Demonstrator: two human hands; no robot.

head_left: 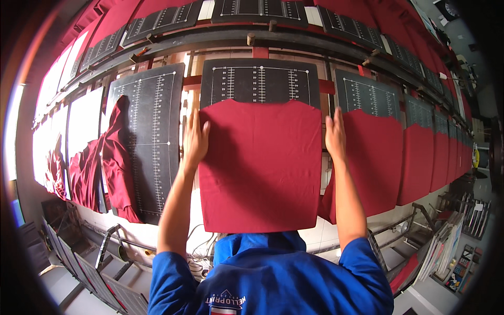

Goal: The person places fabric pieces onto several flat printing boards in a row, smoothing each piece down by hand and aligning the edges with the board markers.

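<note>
Black ruled boards [148, 137] draped in red cloth [376, 157] curve past bright windows [50, 84]; metal frames [86, 262] line the pale floor [430, 302].

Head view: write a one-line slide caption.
Left hand and right hand press the side edges of a red garment on a black ruled pallet.

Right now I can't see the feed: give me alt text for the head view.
Both hands press flat on the side edges of a red cloth spread over a dark ruled board: left hand at its left edge, right hand at its right. Similar boards in a row carry red cloth; the one to the left has cloth draped loosely.
</note>
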